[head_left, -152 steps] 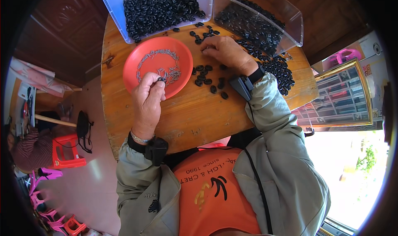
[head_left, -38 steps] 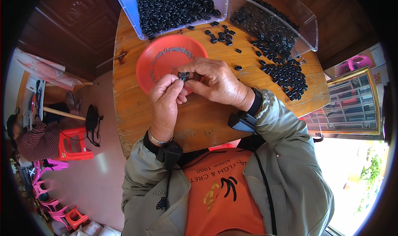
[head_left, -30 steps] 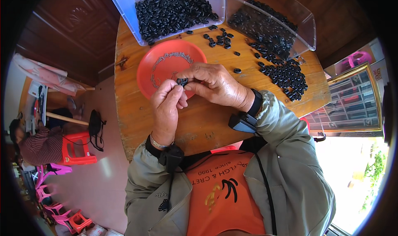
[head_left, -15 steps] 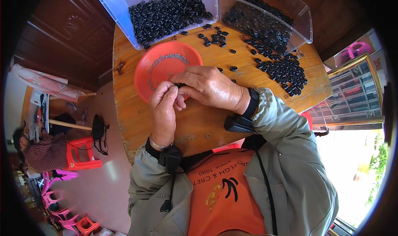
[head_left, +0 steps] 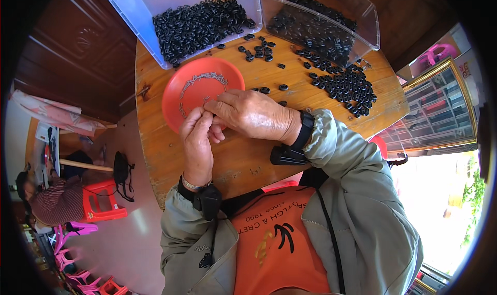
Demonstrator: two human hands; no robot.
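My left hand (head_left: 197, 142) and my right hand (head_left: 252, 114) meet fingertip to fingertip over the near edge of a red plate (head_left: 199, 89) on a round wooden table (head_left: 243, 155). Between the fingers sits a small black ring part, mostly hidden by the fingers. Small metal pieces lie in a curved line inside the plate. Loose black rings (head_left: 346, 84) are scattered and heaped on the table beyond my right hand.
Two clear plastic bins stand at the table's far edge: the left bin (head_left: 192, 21) and the right bin (head_left: 318, 20) both hold black rings. A person sits low at the left by a red stool (head_left: 101, 201). Pink stools stand at lower left.
Five seconds ago my hands were apart, the right one among the loose rings. Since one second ago they stay joined near the plate, with only small finger movement.
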